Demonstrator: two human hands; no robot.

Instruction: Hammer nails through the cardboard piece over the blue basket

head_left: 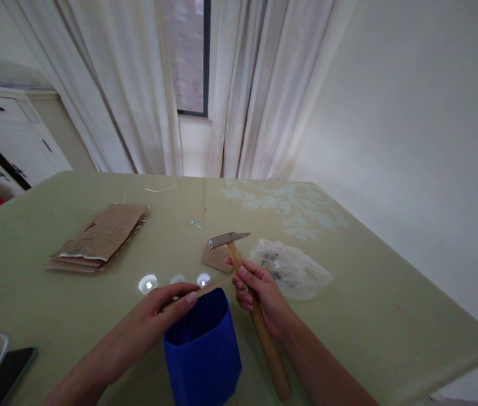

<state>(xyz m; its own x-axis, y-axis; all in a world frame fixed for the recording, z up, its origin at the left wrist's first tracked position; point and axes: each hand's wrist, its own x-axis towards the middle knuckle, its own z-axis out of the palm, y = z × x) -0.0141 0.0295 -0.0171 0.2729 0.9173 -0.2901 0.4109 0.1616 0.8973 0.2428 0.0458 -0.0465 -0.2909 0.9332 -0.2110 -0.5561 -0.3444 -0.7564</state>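
nearest the camera stood a blue box (205,366), its mouth open upward, low in the middle of your view. just past its far rim your left hand (165,307) was closed, thumb and fingers pinching the left end of a thin brown piece (212,287) that showed almost edge-on, its long side pointing right and slightly away from you. whether that hand also touched the box couldn't be told. your right hand (266,290) was wrapped round the hammer (260,324), gripping the handle on its upper part, close below the head.

the relation that seemed to count most was between the hammer's head and the thin brown piece: the head lay farther out and a little right of it, flat end to the left and tapered end to the right, while the handle slanted back toward you, passing right of the box. your right hand was the nearer one to the head; its fingers were close to the piece's free end. how high the head hung over the table (370,316) wasn't clear.

a small brown card (217,258) lay behind the head, a plastic bag (298,270) just beyond your right hand, and a stack of brown sheets (106,234) off to the left.
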